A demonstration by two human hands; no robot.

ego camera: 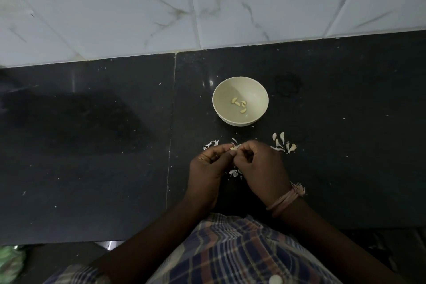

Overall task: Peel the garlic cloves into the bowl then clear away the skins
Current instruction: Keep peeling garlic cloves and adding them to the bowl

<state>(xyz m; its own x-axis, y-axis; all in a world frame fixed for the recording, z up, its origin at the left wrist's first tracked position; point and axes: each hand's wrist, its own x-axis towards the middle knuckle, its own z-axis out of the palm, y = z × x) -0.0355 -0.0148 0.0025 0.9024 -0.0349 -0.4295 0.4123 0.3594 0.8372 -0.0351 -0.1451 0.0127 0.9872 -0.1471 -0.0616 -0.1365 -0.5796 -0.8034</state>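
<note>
A cream bowl (232, 117) stands on the black counter (92, 157) and holds several peeled garlic cloves (239, 104). Just in front of the bowl my two hands meet over the counter. My left hand (207, 168) and my right hand (260, 166) both pinch one small garlic clove (234, 147) between their fingertips. White garlic skins (283, 143) lie to the right of my hands, more skins (211, 144) to the left, and a few scraps (234, 172) show under my hands.
A white marble-patterned tiled wall (207, 2) rises behind the counter. The counter's front edge runs near my checked shirt (230, 249). Something green (10, 260) lies at the lower left, below the counter.
</note>
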